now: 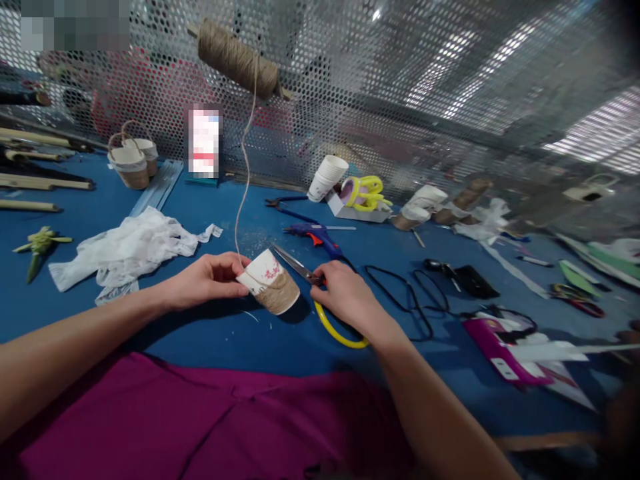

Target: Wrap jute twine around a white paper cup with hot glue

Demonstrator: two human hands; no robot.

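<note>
My left hand (207, 280) grips a paper cup (270, 281) lying on its side, its lower half wound in brown twine. A strand of twine (243, 173) runs up from the cup to a twine spool (236, 59) hanging on the mesh wall. My right hand (345, 292) rests closed over yellow-handled scissors (320, 293), whose blades point toward the cup.
On the blue table (240, 333) lie a blue glue gun (315, 235), crumpled white plastic (125, 250), stacked paper cups (327, 177), yellow scissors in a box (365, 193), twine-wrapped cup baskets (131, 163), black cords (405, 293), wooden sticks (35, 180) and a magenta tool (500, 347).
</note>
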